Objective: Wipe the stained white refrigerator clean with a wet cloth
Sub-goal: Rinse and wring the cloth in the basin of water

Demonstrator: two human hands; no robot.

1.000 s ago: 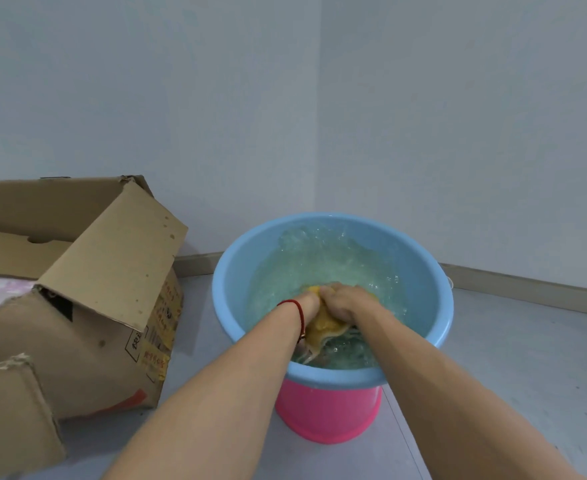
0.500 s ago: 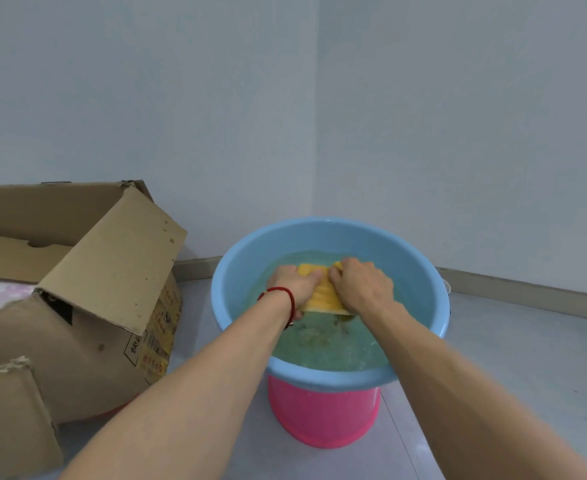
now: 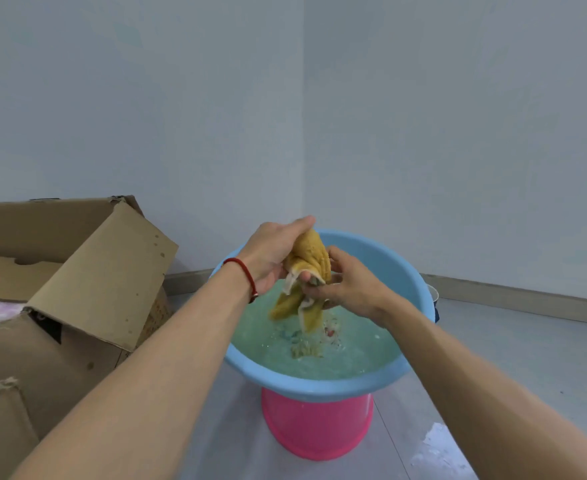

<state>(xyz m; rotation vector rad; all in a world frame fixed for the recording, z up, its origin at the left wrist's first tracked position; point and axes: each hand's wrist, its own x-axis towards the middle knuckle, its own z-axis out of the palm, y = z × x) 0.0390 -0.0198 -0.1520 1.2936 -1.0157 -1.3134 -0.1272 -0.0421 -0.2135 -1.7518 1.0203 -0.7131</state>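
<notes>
the yellow cloth (image 3: 308, 271), bunched and dripping, is hanging between the left hand (image 3: 273, 256) gripping its top and the right hand (image 3: 345, 287) squeezing its middle above the blue basin (image 3: 406, 282).

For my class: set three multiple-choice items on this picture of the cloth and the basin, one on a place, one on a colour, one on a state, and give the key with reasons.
1. Where does the blue basin stand?
A. on the cardboard box
B. on a pink tub
C. straight on the floor

2. What colour is the band on the left wrist?
A. green
B. black
C. red

3. How is the yellow cloth now?
A. held above the water by both hands
B. lying on the floor
C. draped over the basin's rim

Key: 1 B, the pink tub shows beneath the basin. 2 C, the red band circles that wrist. 3 A, the left hand and right hand grip it and its ends hang clear of the water.
</notes>
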